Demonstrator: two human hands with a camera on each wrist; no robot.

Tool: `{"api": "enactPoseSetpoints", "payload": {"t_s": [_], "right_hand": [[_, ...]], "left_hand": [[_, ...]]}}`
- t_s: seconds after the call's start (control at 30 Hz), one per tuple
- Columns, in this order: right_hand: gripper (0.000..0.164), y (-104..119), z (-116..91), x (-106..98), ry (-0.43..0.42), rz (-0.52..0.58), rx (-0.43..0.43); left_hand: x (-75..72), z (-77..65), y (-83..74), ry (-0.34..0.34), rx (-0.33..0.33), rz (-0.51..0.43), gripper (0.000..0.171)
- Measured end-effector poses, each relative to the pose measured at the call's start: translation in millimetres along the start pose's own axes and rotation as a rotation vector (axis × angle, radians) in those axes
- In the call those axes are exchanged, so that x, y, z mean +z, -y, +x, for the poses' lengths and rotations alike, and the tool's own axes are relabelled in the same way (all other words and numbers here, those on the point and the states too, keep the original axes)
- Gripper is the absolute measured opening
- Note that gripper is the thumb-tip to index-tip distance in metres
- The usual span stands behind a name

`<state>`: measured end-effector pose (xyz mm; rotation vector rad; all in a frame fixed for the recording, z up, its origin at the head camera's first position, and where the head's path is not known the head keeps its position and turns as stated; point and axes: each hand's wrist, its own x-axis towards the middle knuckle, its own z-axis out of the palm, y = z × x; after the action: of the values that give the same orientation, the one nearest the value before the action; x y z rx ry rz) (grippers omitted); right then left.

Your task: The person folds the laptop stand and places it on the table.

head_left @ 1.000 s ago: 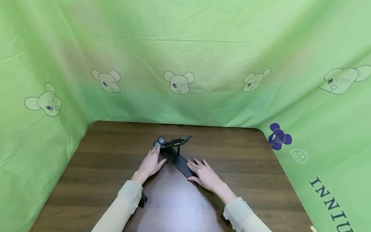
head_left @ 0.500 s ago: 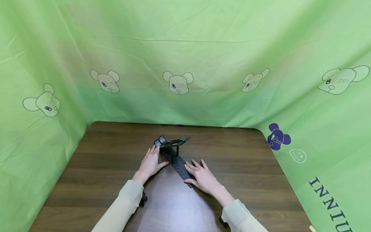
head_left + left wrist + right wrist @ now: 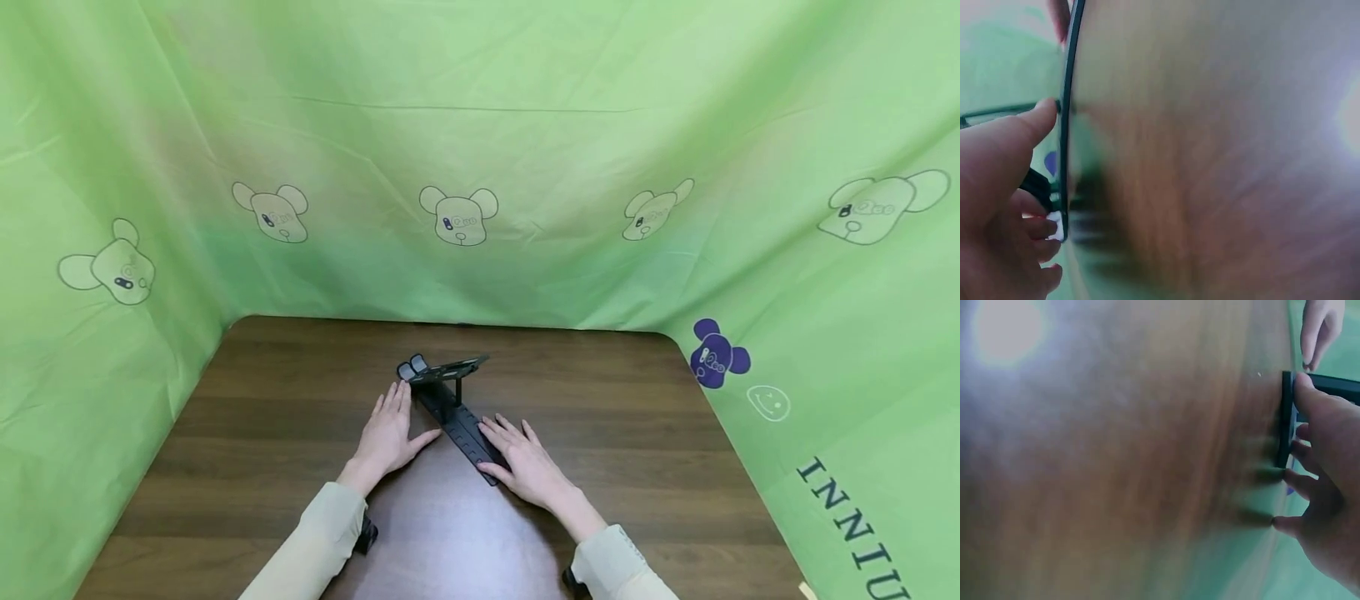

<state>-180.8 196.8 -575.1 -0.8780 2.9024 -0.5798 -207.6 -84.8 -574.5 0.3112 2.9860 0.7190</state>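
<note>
A black folding stand (image 3: 431,399) lies diagonally on the table. Its slotted base runs toward my right hand, while a slim upper plate (image 3: 450,370) is raised on a short post (image 3: 458,392). Two grey-padded lips (image 3: 412,367) mark the far left end. My left hand (image 3: 385,437) rests beside that end, fingers straight and fingertips at the stand's side; its thumb touches the base edge (image 3: 1067,144). Over the near end of the base lies my right hand (image 3: 528,468), fingers spread. In the right wrist view its thumb (image 3: 1307,394) meets the base end (image 3: 1285,419).
The brown wooden table (image 3: 300,367) extends around the stand. Green printed cloth (image 3: 457,142) hangs along the back and both sides. A small pale object (image 3: 807,591) shows at the table's right edge.
The near end of the stand has shifted slightly left and toward me, with my right hand over it. My left hand has drawn back a little, its thumb farther along the base edge.
</note>
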Motion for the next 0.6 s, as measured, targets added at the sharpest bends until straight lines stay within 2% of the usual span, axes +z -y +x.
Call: {"api": "enactPoseSetpoints", "payload": {"t_s": [0.13, 0.23, 0.37, 0.6], "right_hand": [[0.064, -4, -1, -5, -0.005, 0.017, 0.026], [0.065, -10, -1, -8, 0.022, 0.018, 0.037], [0.067, -15, -3, -9, 0.046, 0.006, 0.012], [0.067, -13, -3, -6, 0.026, 0.019, -0.02]], "left_hand": [[3.4, -11.1, -6.1, 0.008, 0.031, 0.014, 0.092], [8.3, -13.2, -9.5, 0.029, 0.051, 0.014, 0.089], [14.9, -13.7, -11.6, 0.055, 0.036, 0.016, 0.092], [18.1, -14.1, -15.8, 0.013, 0.023, 0.005, 0.095]]}}
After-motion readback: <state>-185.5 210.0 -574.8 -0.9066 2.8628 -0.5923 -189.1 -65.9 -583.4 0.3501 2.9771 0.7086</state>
